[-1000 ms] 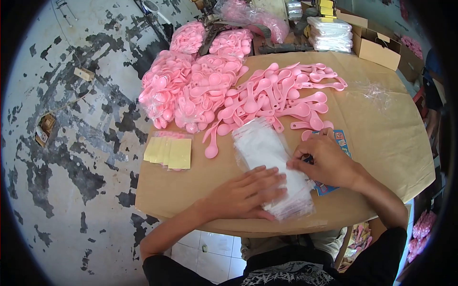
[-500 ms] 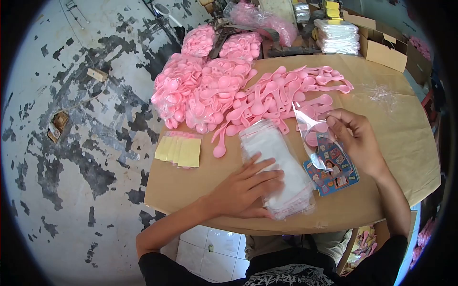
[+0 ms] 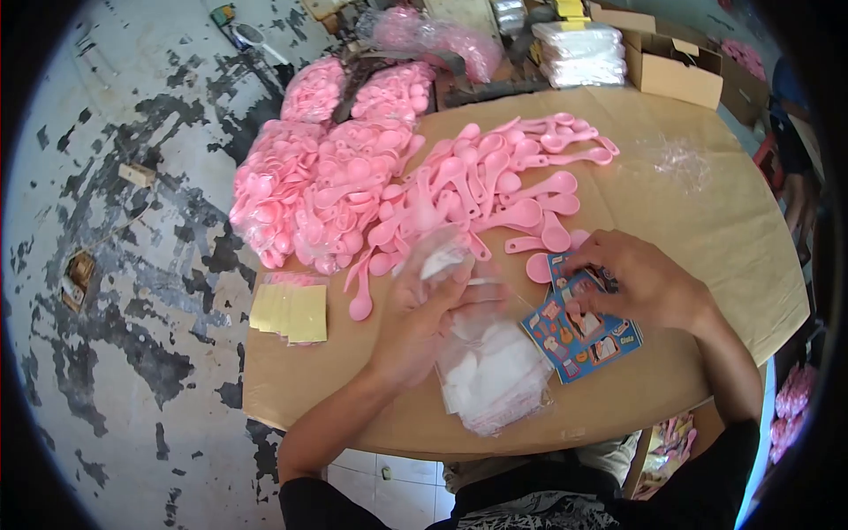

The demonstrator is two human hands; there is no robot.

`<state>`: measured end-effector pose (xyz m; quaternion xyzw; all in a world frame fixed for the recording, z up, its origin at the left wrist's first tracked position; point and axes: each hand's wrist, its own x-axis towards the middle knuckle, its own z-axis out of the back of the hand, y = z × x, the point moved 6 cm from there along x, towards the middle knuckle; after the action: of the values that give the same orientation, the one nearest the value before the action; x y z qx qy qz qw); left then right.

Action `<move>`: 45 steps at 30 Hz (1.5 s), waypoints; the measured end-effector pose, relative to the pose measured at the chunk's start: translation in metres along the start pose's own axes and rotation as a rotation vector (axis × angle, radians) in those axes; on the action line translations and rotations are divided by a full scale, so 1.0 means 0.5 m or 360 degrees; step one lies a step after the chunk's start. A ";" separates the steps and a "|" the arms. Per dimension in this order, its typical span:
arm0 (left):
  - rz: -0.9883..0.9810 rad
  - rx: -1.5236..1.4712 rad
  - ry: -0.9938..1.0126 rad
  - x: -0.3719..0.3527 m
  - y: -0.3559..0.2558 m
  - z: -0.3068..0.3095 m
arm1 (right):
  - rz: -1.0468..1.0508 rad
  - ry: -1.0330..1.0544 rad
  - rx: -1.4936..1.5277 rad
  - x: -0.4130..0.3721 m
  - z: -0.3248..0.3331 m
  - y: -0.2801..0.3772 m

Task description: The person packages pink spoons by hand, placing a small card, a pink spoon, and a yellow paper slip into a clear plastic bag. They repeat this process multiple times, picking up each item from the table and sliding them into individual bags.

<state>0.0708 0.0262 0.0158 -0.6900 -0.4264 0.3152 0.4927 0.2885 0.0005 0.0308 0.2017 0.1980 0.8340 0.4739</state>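
Observation:
My left hand (image 3: pixel 422 325) holds a clear plastic bag (image 3: pixel 435 256) lifted just above the table, over the near end of the stack of clear bags (image 3: pixel 496 382). My right hand (image 3: pixel 647 284) is down on a small pile of blue sticker cards (image 3: pixel 579 343), its fingertips pinching the top card's far edge. Loose pink plastic spoons (image 3: pixel 495 181) lie spread just beyond both hands, the nearest one touching the cards.
Bagged bundles of pink spoons (image 3: pixel 287 185) pile up at the table's left far side. Yellow cards (image 3: pixel 290 311) lie by the left edge. Cardboard boxes (image 3: pixel 676 64), stacked clear packs (image 3: pixel 579 51) and a crumpled plastic scrap (image 3: pixel 680 161) sit at the back right. The brown paper-covered table (image 3: pixel 733 238) ends near me.
My right hand pulled a clear bag off the stack and lifted it; that bag is now in my raised left hand. The right hand has dropped onto the sticker cards.

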 end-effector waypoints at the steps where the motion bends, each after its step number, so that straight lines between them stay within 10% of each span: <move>1: -0.0061 0.0151 -0.0039 0.001 -0.005 0.006 | -0.0096 0.0016 0.0142 0.003 0.001 -0.013; 18: -0.0209 -0.0202 -0.0016 0.000 0.013 0.027 | -0.0224 -0.0071 0.0520 0.007 0.021 -0.016; 24: -0.0105 -0.0413 -0.0059 -0.008 -0.013 0.018 | -0.0160 -0.0566 0.0722 0.011 0.031 -0.005; 45: -0.0207 0.0088 0.0054 -0.031 -0.003 -0.021 | 0.0072 -0.0223 0.0841 0.007 -0.055 0.081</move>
<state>0.0726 0.0082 0.0210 -0.6521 -0.4530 0.2824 0.5382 0.2437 -0.0193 0.0293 0.3800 0.3709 0.7477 0.3987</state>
